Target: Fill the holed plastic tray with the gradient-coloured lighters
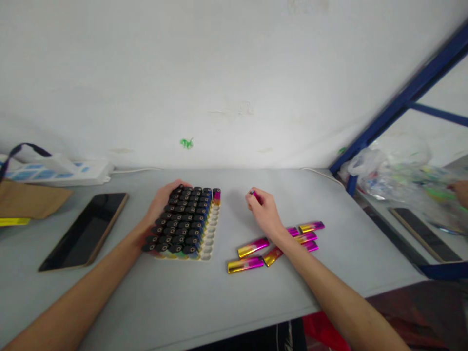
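Observation:
A white tray (206, 253) stands on the table, packed with rows of upright black-topped lighters (179, 218). Its right-hand column has bare slots, apart from one purple lighter (217, 196) at the far end. My left hand (163, 197) is wrapped around the far left side of the block of lighters, its fingers partly hidden behind them. To the right of the tray, my right hand (263, 208) is closed on a lighter (256, 196), of which only a dark end and a bit of purple show. Several yellow-and-purple lighters (245, 264) lie loose near my right forearm, which covers some of them.
At the left lies a dark phone (86, 229), with a brown paper piece (34, 197) and a white power strip (69, 169) behind it. A white wall rises at the back. On the right, a blue metal frame (387, 114) borders the table, with clear plastic bags (387, 168) beyond.

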Motion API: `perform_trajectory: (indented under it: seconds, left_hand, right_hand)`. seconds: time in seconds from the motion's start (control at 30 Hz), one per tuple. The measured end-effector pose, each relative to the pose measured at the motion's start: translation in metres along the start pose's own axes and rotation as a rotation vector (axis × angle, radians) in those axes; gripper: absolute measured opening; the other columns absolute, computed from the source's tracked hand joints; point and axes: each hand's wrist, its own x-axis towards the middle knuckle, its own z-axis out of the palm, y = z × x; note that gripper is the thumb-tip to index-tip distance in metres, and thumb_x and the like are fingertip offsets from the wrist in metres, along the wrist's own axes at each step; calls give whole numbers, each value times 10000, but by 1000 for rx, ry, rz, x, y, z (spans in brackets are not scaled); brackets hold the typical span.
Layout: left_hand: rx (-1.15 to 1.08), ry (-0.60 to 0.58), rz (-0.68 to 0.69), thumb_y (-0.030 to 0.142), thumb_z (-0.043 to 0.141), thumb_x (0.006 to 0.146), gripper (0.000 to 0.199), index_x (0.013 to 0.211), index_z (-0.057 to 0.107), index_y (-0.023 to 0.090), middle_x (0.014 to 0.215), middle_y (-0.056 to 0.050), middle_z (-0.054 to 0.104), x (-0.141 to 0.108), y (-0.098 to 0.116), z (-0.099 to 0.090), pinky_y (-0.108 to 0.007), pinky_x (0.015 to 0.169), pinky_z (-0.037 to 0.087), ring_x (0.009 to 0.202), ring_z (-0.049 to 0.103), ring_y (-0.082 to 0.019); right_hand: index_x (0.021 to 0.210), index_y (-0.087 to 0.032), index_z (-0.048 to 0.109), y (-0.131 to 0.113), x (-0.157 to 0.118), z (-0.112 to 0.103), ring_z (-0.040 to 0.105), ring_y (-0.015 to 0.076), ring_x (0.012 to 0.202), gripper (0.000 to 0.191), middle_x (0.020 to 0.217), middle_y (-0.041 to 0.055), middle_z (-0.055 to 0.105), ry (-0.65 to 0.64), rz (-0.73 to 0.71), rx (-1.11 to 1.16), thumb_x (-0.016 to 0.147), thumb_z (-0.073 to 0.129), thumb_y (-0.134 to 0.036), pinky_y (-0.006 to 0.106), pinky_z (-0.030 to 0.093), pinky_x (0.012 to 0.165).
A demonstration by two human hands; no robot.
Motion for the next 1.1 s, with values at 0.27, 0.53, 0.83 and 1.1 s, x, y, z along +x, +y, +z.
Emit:
perform_trajectory:
  seconds: [0.27, 0.53, 0.83, 1.1]
  left_hand:
    - [-7, -50, 38, 473, 627, 722, 276, 741, 651, 199, 663, 25, 662, 1, -4, -2, -304, 757, 480, 700, 605, -198]
    - [24, -40, 146, 513, 585, 743, 307, 706, 650, 216, 698, -10, 679, 1, -5, -2, -344, 797, 469, 765, 620, -238]
    - [32, -25, 182, 570, 592, 712, 353, 677, 663, 226, 687, -22, 673, 5, -9, -3, -355, 826, 470, 764, 600, -246]
    - [-15, -40, 173, 585, 615, 702, 381, 716, 669, 208, 708, -25, 685, 8, -13, -3, -338, 817, 477, 788, 621, -249]
  right_hand:
    - [1068, -204, 652, 0, -2, 1, 504, 136, 630, 437, 747, -15, 549, -184, 13, 125, 978, 511, -608, 266, 446, 585]
    - [946, -200, 721, -16, -6, -4, 577, 168, 727, 382, 767, 24, 616, -208, -196, -191, 1015, 522, -519, 291, 485, 673]
    - [915, -200, 631, -21, -5, 17, 675, 164, 692, 262, 775, 19, 719, -284, -284, -257, 1053, 512, -388, 264, 489, 695]
    - [1108, -167, 622, -26, -1, 27, 671, 213, 841, 230, 969, 106, 705, -372, -414, -785, 1083, 457, -325, 296, 472, 753]
